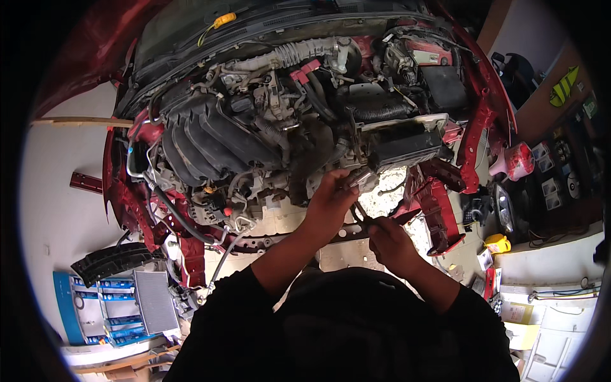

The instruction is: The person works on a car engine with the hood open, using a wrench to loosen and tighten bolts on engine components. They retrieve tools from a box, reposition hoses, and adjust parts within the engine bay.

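In front of me is the open engine bay of a red car, with a black ribbed engine cover [213,140] on its left side. My left hand [328,200] reaches to the front of the bay, its fingers closed at a grey metal part [360,179] just below a black box [407,148]. My right hand [389,242] is closed around a slim dark hand tool [360,211], whose exact kind I cannot make out. The tool points up toward my left fingers; its far tip is hard to see.
A red front crossbar [267,242] runs between me and the engine. To its right hangs a bare red body piece [439,213]. A loose hose [223,264] droops at left. A radiator core [154,302] stands lower left; a headlight [503,207] and yellow container [497,244] lie right.
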Tool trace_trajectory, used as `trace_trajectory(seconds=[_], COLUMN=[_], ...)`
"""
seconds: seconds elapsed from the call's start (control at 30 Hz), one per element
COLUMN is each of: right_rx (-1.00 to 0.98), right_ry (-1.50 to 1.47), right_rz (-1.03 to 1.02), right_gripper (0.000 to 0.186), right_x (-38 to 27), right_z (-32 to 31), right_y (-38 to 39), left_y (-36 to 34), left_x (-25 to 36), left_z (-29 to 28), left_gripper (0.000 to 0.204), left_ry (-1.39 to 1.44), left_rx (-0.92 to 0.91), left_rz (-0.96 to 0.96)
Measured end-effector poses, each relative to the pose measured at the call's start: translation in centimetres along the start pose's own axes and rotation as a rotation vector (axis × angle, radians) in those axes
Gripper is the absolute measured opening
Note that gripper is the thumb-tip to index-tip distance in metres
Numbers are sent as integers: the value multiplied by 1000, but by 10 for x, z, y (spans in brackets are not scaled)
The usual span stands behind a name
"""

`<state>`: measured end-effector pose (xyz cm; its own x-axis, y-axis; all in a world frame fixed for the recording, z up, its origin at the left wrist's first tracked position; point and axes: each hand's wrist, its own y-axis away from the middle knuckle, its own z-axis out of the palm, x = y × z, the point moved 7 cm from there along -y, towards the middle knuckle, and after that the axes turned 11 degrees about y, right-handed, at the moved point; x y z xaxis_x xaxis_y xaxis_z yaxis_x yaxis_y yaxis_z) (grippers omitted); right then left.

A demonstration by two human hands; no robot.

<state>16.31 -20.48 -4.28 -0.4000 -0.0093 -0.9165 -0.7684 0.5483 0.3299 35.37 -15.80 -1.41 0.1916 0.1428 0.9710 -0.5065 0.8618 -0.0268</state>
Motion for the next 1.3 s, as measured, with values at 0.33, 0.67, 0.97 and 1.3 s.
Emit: trace_trajectory(seconds=[0.33, 0.67, 0.97, 1.3], right_rx=[243, 207, 118, 166], right_ry=[109, 259, -155, -292], right_rz=[84, 212, 299, 259], right_gripper=[27, 39, 35, 32], right_x=[-27, -16, -27, -58], right_z=[6, -10, 12, 42], right_y=[-66, -89, -102, -138], left_y=[-9, -90, -143, -167], left_x=[14, -56, -38, -9], left_z=[-161, -106, -66, -77], left_gripper=[29, 35, 90, 119], left_ry=[-448, -341, -91, -77], left_rx=[-182, -510, -22, -175], left_rz=[-64, -192, -283, -614])
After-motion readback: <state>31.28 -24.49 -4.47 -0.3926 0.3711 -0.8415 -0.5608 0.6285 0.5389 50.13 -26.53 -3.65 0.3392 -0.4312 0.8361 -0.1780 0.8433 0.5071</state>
